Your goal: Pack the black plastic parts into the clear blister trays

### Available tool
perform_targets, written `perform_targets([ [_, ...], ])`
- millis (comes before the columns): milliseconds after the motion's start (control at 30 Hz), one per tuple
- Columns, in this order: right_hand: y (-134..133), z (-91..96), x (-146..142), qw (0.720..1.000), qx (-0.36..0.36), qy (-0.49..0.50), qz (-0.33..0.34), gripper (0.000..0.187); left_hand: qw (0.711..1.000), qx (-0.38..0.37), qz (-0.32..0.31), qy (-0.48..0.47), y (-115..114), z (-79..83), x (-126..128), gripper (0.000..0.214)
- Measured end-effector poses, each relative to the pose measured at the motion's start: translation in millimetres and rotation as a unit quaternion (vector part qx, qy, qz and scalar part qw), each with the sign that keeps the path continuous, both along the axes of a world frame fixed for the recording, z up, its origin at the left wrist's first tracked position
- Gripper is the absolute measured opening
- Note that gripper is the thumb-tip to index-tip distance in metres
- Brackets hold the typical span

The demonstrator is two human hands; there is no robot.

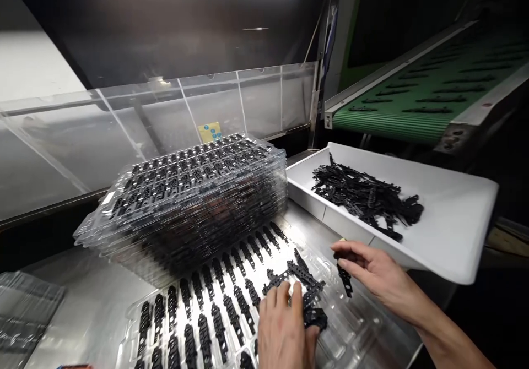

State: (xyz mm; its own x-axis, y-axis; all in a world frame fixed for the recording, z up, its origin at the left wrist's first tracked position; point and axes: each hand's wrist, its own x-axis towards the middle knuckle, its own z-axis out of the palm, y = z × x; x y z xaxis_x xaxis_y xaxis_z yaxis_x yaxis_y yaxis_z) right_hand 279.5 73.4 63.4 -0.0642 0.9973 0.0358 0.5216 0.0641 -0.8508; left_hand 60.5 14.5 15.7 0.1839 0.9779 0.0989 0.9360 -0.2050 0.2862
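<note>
1. Right hand (378,275): drawn in narrow, thumb to fingers, a black part (345,282) apparently pinched between them, hanging tilted over the right side of the clear tray (359,327).
2. Left hand (283,325): back upward, fingers bent down, thumb apart, over a clump of loose parts (303,274) on the same tray. Looks to be touching them; palm side hidden, so cannot tell whether it grips one.
3. Clear tray lies flat on the metal table (88,297), under both hands. Seated parts (204,338) run in slanting rows across its left and middle; toward the right, bare pockets and the jumbled clump.
4. Step in hand, as I judge it: taking loose parts singly and seating them in pockets, the tray part filled.
5. Next move, my reading: calls for turning the pinched part to match the slant of the rows, then a light press into a pocket. Left hand best used to part the clump; thin toothed pieces could snag on one another.
6. Just behind: tall stack of trays (264,195), its top one filled with similar parts. To the right, white bin (450,209) holding a dark heap (363,193).
7. Farther off, beyond the bin: green conveyor belt (372,125) bearing spaced dark pieces.
</note>
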Motion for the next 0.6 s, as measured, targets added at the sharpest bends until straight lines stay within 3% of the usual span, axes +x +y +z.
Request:
perform_targets([
  [67, -2.7, -3.0, -0.2, 1.000, -0.018, 0.008, 0.011, 0.032, 0.998, -0.049, -0.040, 0.001, 20.3, 0.7, 21.5, 0.060],
  [133, -6.1, -8.2, 1.0, 0.998, -0.037, 0.009, 0.039, 0.029, 0.996, -0.063, -0.057, 0.008, 29.7, -2.6, 27.9, 0.034],
  [233, -6.5, -13.6, 4.4, 0.995, -0.038, -0.001, 0.095, 0.024, 0.997, -0.043, -0.051, -0.026, 30.8, -10.2, 20.0, 0.025],
  [333, 0.0, -14.2, 6.2, 0.993, -0.031, 0.004, 0.111, 0.024, 0.988, 0.002, -0.037, -0.153, 26.8, -15.1, 8.7, 0.025],
  [467, 6.3, -22.6, 3.6, 0.992, -0.030, -0.006, 0.121, 0.020, 0.928, -0.012, 0.037, -0.370, 23.1, -11.7, -0.8, 0.028],
  [533, 5.1, -32.6, 2.1, 0.990, 0.012, -0.052, 0.128, 0.018, 0.892, -0.060, 0.093, -0.437, 22.0, -7.5, -4.6, 0.033],
  [600, 2.4, -42.9, 1.6, 0.984, 0.069, -0.096, 0.132, 0.016, 0.836, -0.126, 0.162, -0.508, 21.4, -4.0, -7.6, 0.040],
])
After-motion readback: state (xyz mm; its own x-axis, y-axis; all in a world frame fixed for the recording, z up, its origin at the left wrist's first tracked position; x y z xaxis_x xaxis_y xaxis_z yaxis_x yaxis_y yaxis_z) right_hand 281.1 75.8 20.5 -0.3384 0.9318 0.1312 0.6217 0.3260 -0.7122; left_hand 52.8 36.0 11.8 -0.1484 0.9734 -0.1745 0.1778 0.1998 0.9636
